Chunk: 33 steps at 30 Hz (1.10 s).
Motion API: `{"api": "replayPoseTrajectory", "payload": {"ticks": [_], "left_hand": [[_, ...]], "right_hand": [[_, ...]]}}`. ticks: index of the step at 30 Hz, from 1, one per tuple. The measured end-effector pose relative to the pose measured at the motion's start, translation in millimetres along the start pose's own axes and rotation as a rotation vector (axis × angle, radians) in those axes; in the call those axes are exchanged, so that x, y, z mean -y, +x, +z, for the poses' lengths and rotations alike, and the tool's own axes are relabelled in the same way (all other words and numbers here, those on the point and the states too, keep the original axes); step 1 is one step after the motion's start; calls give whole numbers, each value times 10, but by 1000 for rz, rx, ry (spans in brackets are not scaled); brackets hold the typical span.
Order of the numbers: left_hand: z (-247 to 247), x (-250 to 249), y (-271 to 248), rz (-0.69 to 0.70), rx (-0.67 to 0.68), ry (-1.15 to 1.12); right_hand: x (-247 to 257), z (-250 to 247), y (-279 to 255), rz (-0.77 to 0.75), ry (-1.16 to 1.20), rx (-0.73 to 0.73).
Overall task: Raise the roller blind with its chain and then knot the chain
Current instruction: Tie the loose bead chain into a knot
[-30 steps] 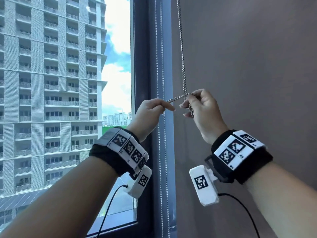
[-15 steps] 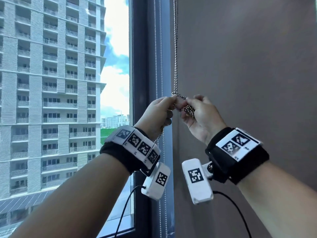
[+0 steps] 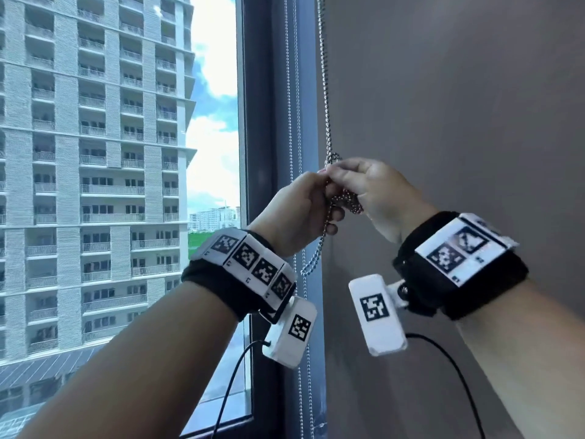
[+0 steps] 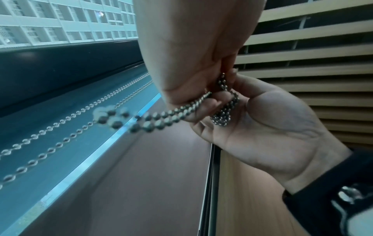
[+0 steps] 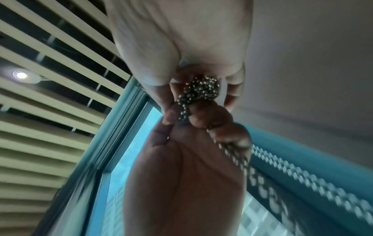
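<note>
- Left hand [image 3: 297, 213] and right hand [image 3: 376, 198] meet fingertip to fingertip; joint grip on the chain [image 3: 326, 99] sits between them.
- Chain drops into the grip from straight above.
- Bunched chain coil [image 3: 349, 201] sits just below the grip, against the right palm.
- Loose chain tail [image 3: 313, 258] hangs below the grip, under the left hand, trailing down-left.
- Second chain pair [image 3: 289, 90] runs vertically just left of the grip, behind the left hand.
- Window frame [image 3: 259, 122] left of that; window glass [image 3: 215, 122] further left.
- Blind fabric [image 3: 459, 106] behind and right of the grip.
</note>
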<state>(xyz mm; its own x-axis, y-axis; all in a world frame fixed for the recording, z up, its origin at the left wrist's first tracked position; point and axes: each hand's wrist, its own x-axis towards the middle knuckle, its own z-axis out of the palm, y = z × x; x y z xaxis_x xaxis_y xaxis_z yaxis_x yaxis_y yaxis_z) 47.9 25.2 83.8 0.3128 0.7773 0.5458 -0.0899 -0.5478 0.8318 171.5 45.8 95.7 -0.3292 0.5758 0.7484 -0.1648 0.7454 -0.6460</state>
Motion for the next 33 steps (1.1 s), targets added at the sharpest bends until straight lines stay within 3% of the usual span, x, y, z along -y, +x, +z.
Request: {"api": "replayPoseTrajectory", "payload": {"ticks": [9, 14, 17, 20, 24, 29, 33], "left_hand": [[-129, 63, -68, 79, -63, 82], [-208, 102, -61, 120, -191, 113], [-254, 116, -73, 135, -222, 167], [-231, 107, -68, 151, -218, 201], [-246, 122, -77, 155, -233, 171], [-292, 144, -111, 149, -278, 156], [-225, 167, -108, 170, -312, 157]], "right_hand": [[-140, 52, 84, -136, -190, -156], [-108, 1, 41, -119, -239, -272], [-29, -58, -22, -27, -34, -196], [-27, -51, -60, -84, 109, -211], [-57, -103, -167, -107, 139, -174], [-180, -94, -376, 16, 116, 9], [-383, 13, -472, 45, 54, 49]]}}
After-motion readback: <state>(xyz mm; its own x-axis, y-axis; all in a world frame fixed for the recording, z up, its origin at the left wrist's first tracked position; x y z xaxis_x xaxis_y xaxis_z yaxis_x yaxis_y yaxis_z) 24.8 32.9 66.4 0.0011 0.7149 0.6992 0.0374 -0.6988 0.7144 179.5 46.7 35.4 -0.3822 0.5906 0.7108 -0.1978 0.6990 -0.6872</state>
